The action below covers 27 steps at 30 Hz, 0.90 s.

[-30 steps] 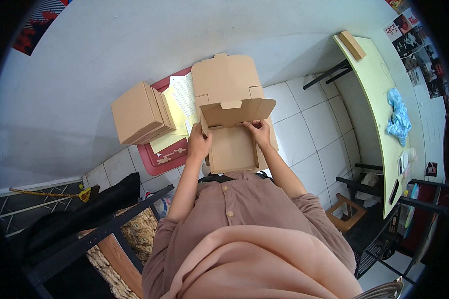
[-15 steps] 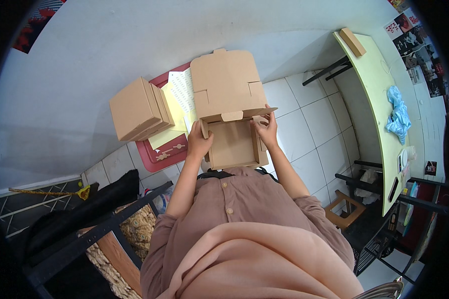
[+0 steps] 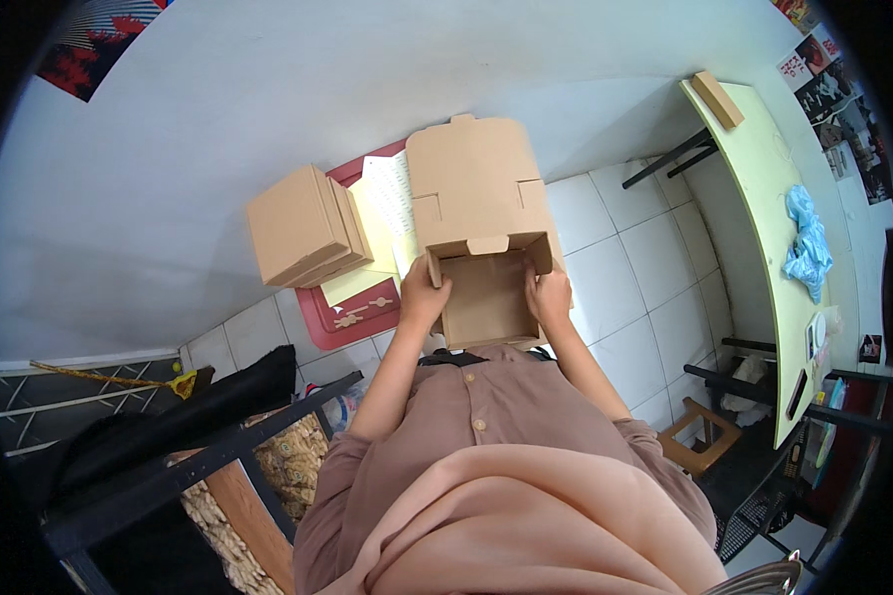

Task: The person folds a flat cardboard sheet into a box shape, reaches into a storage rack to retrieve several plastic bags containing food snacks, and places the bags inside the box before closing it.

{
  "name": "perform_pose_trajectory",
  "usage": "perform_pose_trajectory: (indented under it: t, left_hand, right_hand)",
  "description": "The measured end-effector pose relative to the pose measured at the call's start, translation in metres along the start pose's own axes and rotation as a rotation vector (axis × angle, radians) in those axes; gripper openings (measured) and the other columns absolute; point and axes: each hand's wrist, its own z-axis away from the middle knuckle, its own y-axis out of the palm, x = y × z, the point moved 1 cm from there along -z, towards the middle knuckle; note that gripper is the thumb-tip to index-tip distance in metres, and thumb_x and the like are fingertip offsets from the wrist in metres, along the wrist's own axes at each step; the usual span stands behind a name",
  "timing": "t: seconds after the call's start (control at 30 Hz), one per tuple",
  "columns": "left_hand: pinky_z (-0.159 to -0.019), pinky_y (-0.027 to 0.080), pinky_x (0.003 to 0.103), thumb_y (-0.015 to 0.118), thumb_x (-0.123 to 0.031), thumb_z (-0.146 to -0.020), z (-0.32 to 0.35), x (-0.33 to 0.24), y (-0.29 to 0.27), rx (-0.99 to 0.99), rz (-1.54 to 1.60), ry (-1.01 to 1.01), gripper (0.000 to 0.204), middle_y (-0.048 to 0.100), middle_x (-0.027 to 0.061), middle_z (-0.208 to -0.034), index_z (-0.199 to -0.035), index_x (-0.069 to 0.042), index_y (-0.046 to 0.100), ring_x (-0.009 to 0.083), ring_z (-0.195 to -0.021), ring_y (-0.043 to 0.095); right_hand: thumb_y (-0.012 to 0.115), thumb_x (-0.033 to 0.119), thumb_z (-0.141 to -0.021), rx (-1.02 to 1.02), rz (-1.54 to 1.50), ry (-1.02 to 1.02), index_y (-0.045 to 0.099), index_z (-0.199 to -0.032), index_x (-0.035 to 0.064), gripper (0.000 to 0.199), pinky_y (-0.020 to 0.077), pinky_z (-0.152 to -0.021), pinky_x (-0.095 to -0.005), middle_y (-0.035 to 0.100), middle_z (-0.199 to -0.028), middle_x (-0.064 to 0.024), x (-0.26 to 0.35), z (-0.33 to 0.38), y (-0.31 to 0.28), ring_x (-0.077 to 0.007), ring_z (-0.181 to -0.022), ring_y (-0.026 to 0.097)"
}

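Note:
A brown cardboard box [image 3: 486,307] stands close in front of my body, its large lid panel [image 3: 476,183] lying back on the far side. My left hand [image 3: 423,297] is closed on the box's left wall near the far corner, with the thumb inside and the other fingers partly hidden outside. On the opposite wall, my right hand [image 3: 550,297] is closed in the same way, its fingertips partly hidden. A small tab [image 3: 487,245] sticks up at the middle of the far wall. The right far corner flap stands upright beside my right hand.
Left of the box, stacked closed cardboard boxes [image 3: 306,230] sit beside papers [image 3: 388,188] on a red low table [image 3: 329,330], with small cardboard cut-outs [image 3: 361,311]. To the right, a pale desk [image 3: 754,169] holds a blue plastic bag [image 3: 807,243] and a phone [image 3: 797,394].
My right hand has moved from the lid's right flap down onto the right wall. That flap, which stuck outward, is now folded upright. The whole view has shifted slightly.

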Motion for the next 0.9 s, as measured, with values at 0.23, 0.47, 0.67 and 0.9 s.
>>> perform_pose_trajectory:
  t: [0.23,0.47,0.67,0.9]
  left_hand:
    - [-0.076,0.047,0.041,0.057,-0.009,-0.069,-0.003,-0.002,0.000,0.046,-0.049,0.003,0.036,0.056,0.0185,-0.100,-0.104,-0.004,0.051,0.0380,-0.092,0.055]
    - [-0.083,0.044,0.040,0.061,-0.004,-0.066,0.010,0.000,-0.002,0.055,-0.112,0.203,0.051,0.054,0.0137,-0.103,-0.114,-0.008,0.045,0.0343,-0.098,0.053]
    - [-0.091,0.038,0.039,0.055,0.007,-0.063,0.012,0.020,0.010,0.052,-0.053,0.345,0.057,0.048,0.0182,-0.111,-0.117,-0.003,0.041,0.0366,-0.107,0.045]
    - [-0.095,0.035,0.039,0.053,0.009,-0.065,-0.020,0.029,0.013,0.053,0.034,0.411,0.058,0.046,0.0191,-0.114,-0.120,-0.001,0.039,0.0375,-0.110,0.044]
  right_hand:
    - [0.051,0.006,-0.078,0.112,-0.065,-0.050,0.050,-0.090,-0.0043,0.017,0.0450,-0.068,-0.0480,0.052,-0.084,-0.0236,-0.009,-0.001,0.010,-0.0426,-0.079,0.054]
    - [0.045,-0.003,-0.077,0.037,-0.333,-0.144,0.043,-0.121,0.0057,0.044,0.0441,-0.072,-0.0465,0.049,-0.095,-0.0231,-0.017,0.015,0.005,-0.0438,-0.083,0.052]
    - [0.042,-0.013,-0.069,0.138,-0.367,-0.146,0.036,-0.132,0.0088,0.067,0.0413,-0.078,-0.0308,0.047,-0.091,-0.0150,-0.043,0.017,0.025,-0.0324,-0.082,0.050]
    - [0.043,-0.012,-0.065,0.181,-0.320,-0.150,0.026,-0.137,0.0129,0.078,0.0420,-0.081,-0.0419,0.045,-0.099,-0.0205,-0.038,-0.002,0.035,-0.0398,-0.093,0.048]
